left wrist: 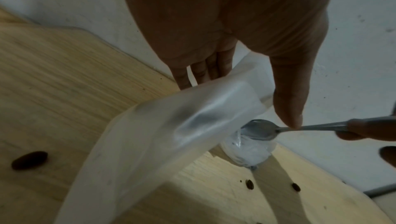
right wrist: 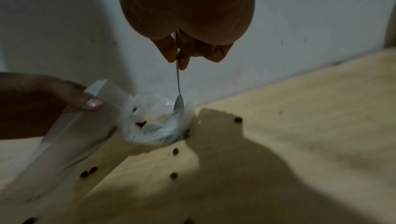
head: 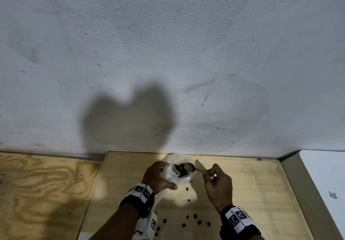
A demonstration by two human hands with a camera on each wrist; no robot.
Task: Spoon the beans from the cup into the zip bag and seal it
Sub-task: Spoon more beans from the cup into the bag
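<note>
A clear plastic cup (head: 183, 179) stands by the wall with dark beans (head: 179, 169) in it. My right hand (head: 217, 183) pinches the handle of a metal spoon (head: 189, 167). Its bowl sits at the cup's mouth and looks empty in the left wrist view, spoon (left wrist: 259, 129) over cup (left wrist: 246, 154). My left hand (head: 156, 176) holds the translucent zip bag (left wrist: 163, 134) just left of the cup. In the right wrist view the bag (right wrist: 70, 136) hangs from that hand (right wrist: 42, 104) down to the table, beside the cup (right wrist: 158, 124). How wide the bag's mouth stands cannot be seen.
Several loose beans (head: 195, 216) lie scattered on the pale wooden board (head: 252, 193) near my wrists. A white wall (head: 168, 53) rises right behind the cup. Darker plywood (head: 43, 193) lies to the left, and a white surface (head: 324, 174) to the right.
</note>
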